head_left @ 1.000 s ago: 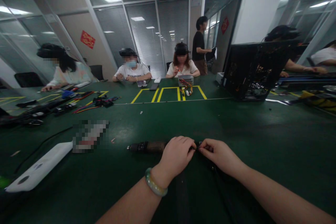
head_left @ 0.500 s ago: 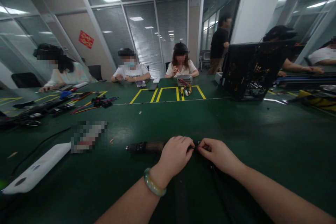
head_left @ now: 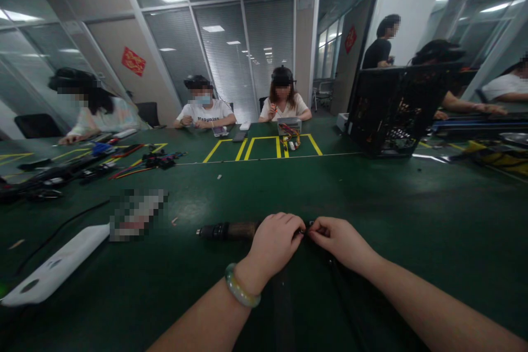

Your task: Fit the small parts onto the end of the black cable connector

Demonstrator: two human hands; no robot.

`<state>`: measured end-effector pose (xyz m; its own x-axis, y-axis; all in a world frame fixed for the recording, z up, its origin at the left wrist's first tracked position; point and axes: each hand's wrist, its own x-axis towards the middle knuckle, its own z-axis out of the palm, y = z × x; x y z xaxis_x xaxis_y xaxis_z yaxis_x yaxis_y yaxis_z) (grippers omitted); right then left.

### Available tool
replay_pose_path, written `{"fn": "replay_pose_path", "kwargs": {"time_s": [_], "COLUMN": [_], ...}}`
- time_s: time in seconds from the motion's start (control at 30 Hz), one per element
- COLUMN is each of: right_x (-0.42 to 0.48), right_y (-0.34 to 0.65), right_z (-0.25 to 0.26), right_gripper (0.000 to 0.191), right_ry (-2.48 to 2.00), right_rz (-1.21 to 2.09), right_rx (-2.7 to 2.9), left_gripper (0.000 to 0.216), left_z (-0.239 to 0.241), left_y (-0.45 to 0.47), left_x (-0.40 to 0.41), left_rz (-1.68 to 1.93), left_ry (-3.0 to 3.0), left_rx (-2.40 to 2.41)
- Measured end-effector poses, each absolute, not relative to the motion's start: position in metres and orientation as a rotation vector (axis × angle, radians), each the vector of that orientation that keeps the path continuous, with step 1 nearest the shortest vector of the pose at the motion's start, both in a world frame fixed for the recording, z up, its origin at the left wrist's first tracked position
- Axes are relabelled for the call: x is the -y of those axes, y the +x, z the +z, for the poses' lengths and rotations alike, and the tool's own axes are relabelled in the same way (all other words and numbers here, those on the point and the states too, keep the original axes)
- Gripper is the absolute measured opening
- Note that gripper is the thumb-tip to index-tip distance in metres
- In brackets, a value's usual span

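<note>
A dark cable bundle (head_left: 225,230) in a brownish sleeve lies across the green table (head_left: 256,187) right in front of me. My left hand (head_left: 275,242), with a green bangle on the wrist, is closed over the bundle's right end. Touching it fingertip to fingertip, my right hand (head_left: 338,239) pinches a small dark part at that same spot; the part is too small to name. Black straps or cables run from under my hands toward me.
A white flat device (head_left: 51,269) lies at the near left. Cables and connectors (head_left: 82,168) are piled at far left. An open black computer case (head_left: 391,113) stands at right. Several seated people work across the table; one person stands by the doorway.
My hands have stayed together on the cable. The standing person in the background has walked from the doorway toward the right.
</note>
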<state>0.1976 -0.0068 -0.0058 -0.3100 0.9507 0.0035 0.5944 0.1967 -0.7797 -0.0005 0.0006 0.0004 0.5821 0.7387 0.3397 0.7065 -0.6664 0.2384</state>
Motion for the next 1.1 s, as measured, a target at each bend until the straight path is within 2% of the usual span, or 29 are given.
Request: {"fn": "replay_pose_path", "kwargs": {"time_s": [1.1], "right_x": [0.0115], "right_y": [0.1973], "right_z": [0.0019], "right_gripper": [0.014], "right_ry": [-1.457], "right_rz": [0.934], "right_rx": [2.030], "left_gripper": [0.005], "left_z": [0.0025], "left_y": [0.0002], "left_x": [0.0003], "left_rz": [0.650], "left_ry": [2.726], "left_rx": [-1.257]}}
